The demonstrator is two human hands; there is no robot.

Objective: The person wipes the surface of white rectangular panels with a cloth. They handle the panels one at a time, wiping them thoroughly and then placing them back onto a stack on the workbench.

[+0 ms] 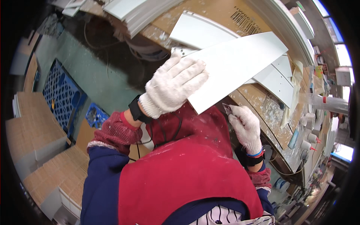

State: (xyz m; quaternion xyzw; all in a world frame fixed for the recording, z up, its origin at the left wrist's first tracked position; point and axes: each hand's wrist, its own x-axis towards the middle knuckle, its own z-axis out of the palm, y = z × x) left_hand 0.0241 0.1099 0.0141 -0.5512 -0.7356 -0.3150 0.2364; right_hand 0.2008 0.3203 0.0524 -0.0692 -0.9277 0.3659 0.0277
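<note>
A long white panel (240,63) slants across the front of the workbench, and its near corner hangs over the edge by my apron. My left hand (178,84), in a white knit glove, lies on the panel's left end with its fingers stretched flat. Right of the panel's near corner, my gloved right hand (245,125) is closed, pinching a small flat scraper blade (227,109). The blade is apart from the panel, and its grip end is hidden in my fingers. More white panels (200,30) lie beneath and behind the top one.
Cardboard (221,13) covers the smeared workbench. White bottles with red tips (310,139) stand at its right, beside a strip of yellowish paper (296,86). Stacked white boards (131,15) rise at the back left. A blue plastic pallet (62,93) and stacked brown-topped boards (33,123) are left.
</note>
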